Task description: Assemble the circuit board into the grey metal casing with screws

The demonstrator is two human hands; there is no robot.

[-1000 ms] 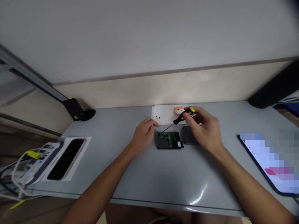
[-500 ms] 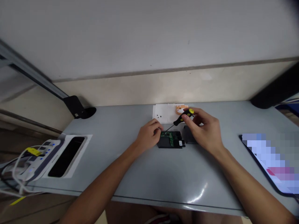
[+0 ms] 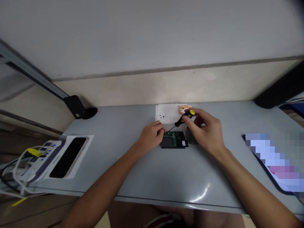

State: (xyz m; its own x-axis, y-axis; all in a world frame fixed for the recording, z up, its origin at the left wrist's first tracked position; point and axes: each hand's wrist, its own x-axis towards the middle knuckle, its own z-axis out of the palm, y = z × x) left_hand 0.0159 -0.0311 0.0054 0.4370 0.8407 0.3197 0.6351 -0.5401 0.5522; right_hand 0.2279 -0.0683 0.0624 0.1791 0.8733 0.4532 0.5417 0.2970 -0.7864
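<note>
A screwdriver (image 3: 182,120) with a black and yellow handle is gripped in my right hand (image 3: 207,131). Its thin shaft slants down left, and the tip meets the upper left part of an opened black device with a green circuit board (image 3: 175,139). My left hand (image 3: 152,136) is closed on the left edge of this device, fingertips close to the screwdriver tip. Partly hidden under my right hand, a dark box-like part (image 3: 192,138) lies beside the device on the grey table (image 3: 133,177).
Behind the device, white paper (image 3: 169,110) carries several tiny dark screws (image 3: 161,116) and an orange and white animal-shaped item (image 3: 184,109). At left are a black phone (image 3: 68,157) and a power strip (image 3: 46,160) with cables. A lit screen (image 3: 268,158) lies at right.
The screwdriver handle and my right hand have shifted slightly left. My left hand stays at the device's left edge. The whole view has tilted a little.
</note>
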